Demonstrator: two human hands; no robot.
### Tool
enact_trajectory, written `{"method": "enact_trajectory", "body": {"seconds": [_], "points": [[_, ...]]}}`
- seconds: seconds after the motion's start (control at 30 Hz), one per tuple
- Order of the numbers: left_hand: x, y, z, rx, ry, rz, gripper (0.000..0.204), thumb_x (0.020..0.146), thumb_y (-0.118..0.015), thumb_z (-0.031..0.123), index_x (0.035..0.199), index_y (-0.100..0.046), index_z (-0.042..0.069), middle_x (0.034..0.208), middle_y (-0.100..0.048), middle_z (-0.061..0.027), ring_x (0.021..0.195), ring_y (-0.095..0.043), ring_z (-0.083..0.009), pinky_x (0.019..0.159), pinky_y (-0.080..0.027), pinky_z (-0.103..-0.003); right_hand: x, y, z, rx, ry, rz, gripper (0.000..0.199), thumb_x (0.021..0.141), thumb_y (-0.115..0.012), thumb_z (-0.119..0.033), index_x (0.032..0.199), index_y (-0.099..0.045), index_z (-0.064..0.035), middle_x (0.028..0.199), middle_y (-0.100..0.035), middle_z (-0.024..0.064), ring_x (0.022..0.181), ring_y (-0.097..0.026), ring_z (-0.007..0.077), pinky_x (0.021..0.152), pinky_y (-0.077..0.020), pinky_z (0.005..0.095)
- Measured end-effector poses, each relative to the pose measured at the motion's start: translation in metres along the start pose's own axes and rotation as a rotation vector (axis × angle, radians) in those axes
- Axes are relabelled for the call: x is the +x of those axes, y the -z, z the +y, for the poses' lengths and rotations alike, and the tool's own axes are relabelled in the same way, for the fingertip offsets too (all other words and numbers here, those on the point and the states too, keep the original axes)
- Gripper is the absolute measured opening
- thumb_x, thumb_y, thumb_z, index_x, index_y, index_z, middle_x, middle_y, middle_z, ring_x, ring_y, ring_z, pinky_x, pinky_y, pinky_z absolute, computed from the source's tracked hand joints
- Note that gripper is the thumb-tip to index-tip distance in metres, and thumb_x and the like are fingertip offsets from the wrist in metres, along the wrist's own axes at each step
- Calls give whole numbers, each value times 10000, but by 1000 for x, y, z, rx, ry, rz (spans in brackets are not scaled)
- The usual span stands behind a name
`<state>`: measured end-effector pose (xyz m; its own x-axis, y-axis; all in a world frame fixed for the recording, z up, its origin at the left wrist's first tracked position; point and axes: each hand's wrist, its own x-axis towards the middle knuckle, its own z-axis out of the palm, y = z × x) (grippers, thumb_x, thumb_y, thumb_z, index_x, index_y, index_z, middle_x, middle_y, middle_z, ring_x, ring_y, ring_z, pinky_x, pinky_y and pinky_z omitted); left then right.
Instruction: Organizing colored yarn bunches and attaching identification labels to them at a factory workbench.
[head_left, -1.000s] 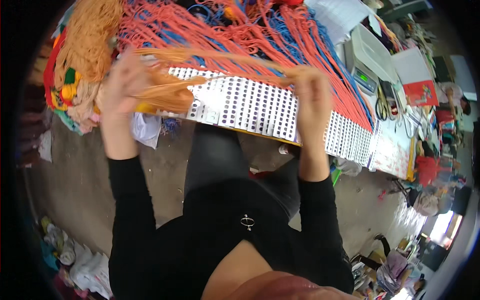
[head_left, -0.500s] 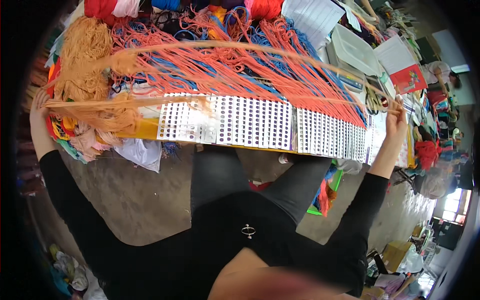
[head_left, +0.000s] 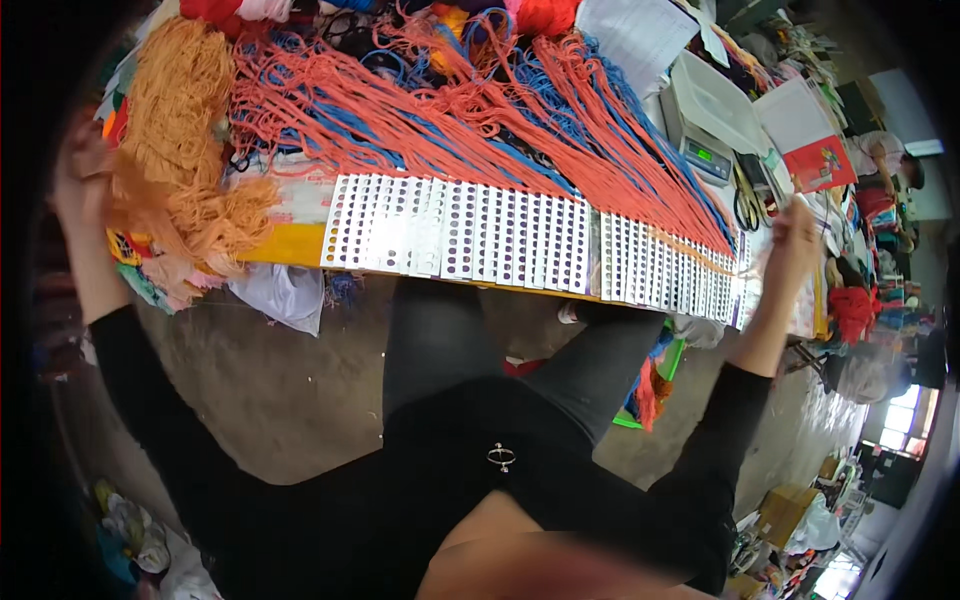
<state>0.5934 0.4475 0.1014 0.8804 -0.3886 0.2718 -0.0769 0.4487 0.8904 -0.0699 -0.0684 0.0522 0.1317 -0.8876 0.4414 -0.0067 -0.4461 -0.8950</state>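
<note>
Left hand (head_left: 85, 175) — blurred at the left end of the desk (head_left: 285, 246); strands reach it, but whether it grips I cannot tell. Loose orange yarn (head_left: 242, 215): beside that hand, trailing onto the desk; looks light, soft, limp, apt to tangle — best gathered, I judge, whole-bunch near one end. Orange skein (head_left: 180, 85): thick, behind the yarn. Dotted cards (head_left: 515, 235): along the front edge. Right hand (head_left: 795, 240): blurred, near the scissors (head_left: 746, 205); its hold likewise unclear.
</note>
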Motion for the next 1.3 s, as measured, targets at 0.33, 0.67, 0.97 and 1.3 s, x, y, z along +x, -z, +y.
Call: {"method": "enact_trajectory", "body": {"seconds": [0.33,0.67,0.97,1.3], "points": [[-176,-68,-220,9,736,-45,380,858,-530,371,1115,-585,96,1037,-632,-43,739,-586,-117,553,-437,-233,-211,-308,33,176,-248,-1078,177,858,-578,-58,982,-469,9,726,-616,86,633,-595,124,585,-459,236],[-185,-87,-232,272,1051,-120,447,906,-462,454,1120,-571,77,936,-632,-7,621,-582,-85,458,-353,-215,-261,-430,68,-131,-350,-1040,223,780,-623,-289,753,-674,-73,570,-618,11,486,-590,134,516,-445,271],[-162,-105,-252,337,881,-247,153,847,-534,83,947,-629,18,645,-563,6,409,-360,-16,345,-202,-172,-265,-440,70,-376,-371,-892,206,709,-599,-310,751,-691,-131,643,-648,34,640,-627,200,619,-466,327],[-155,-86,-260,611,559,-264,258,860,-539,178,703,-633,-3,628,-638,-66,378,-487,-83,355,-361,-225,-264,-437,74,-359,-321,-997,348,709,-658,-343,933,-576,-90,770,-658,52,738,-638,216,668,-470,334]]}}
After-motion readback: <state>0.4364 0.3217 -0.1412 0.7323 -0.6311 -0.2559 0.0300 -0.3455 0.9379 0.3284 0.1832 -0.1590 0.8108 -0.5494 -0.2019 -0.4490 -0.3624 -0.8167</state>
